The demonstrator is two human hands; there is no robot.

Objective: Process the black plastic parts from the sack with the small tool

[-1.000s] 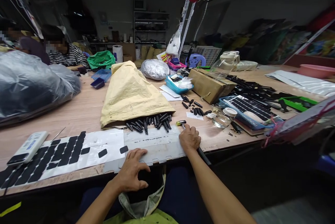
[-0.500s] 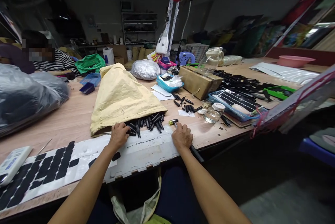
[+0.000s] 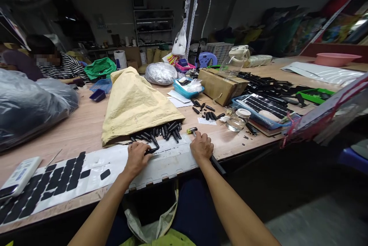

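Observation:
Near the front edge of the table, my left hand [image 3: 138,157] pinches a black tapered part [image 3: 152,150] between thumb and fingers. Just beyond it, a heap of similar black tapered parts [image 3: 169,130] spills from the mouth of a yellow woven sack [image 3: 135,106]. My right hand [image 3: 202,146] is closed around a small hammer [image 3: 217,164]; its yellow-tipped head [image 3: 191,130] shows past the knuckles and the dark handle sticks out towards the table edge. Beneath both hands lies a whitish board [image 3: 172,159].
To the left is a white sheet with black patches [image 3: 94,161], with a white box [image 3: 21,177] beyond. Loose black parts [image 3: 209,115], a glass jar [image 3: 237,121], a blue tray [image 3: 266,112] and a cardboard box [image 3: 220,87] stand right. A co-worker [image 3: 60,62] sits back left.
My left hand has moved from the sack's mouth towards me and slightly right, drawing out one black part. My right hand stays on the hammer. The view has shifted slightly.

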